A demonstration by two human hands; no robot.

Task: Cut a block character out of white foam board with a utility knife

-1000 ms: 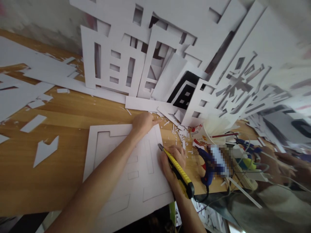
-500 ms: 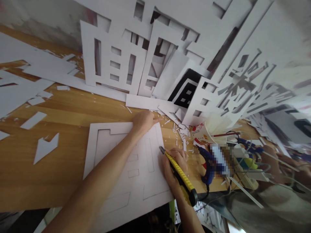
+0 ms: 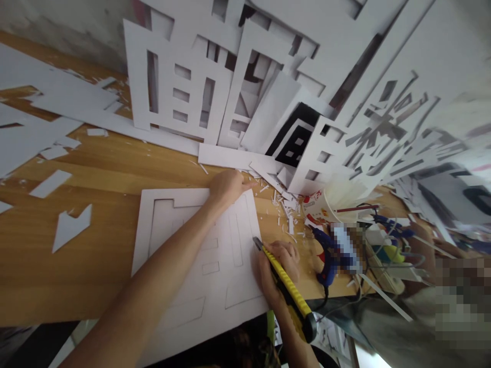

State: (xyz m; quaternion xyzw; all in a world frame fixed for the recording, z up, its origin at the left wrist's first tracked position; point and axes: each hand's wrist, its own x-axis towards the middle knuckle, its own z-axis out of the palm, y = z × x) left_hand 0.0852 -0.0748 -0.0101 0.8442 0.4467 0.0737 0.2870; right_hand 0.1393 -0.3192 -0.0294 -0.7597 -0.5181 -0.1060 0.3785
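Note:
A white foam board point(image 3: 180, 335) with pencilled outlines and rectangles lies on the wooden table in front of me. At its far edge, my left hand point(image 3: 226, 190) is closed, fingers curled and one digit pointing right; the forearm crosses the board and hides part of the drawing. My right hand point(image 3: 278, 263) rests at the board's right edge, closed around a yellow and black utility knife point(image 3: 288, 283). The knife's tip points away from me, just over the right margin of the board. Its handle slants back toward me.
Cut-out white panels point(image 3: 178, 87) lean against the wall behind. Offcuts point(image 3: 72, 227) lie on the table point(image 3: 103, 174) at left. To the right are a paper cup point(image 3: 318, 207), a blue glue gun point(image 3: 326, 255), cables, and another person's hand point(image 3: 422, 250).
My right hand and the knife have shifted slightly toward me along the board's right edge. My left hand keeps its place on the far edge. The camera view has tilted a little.

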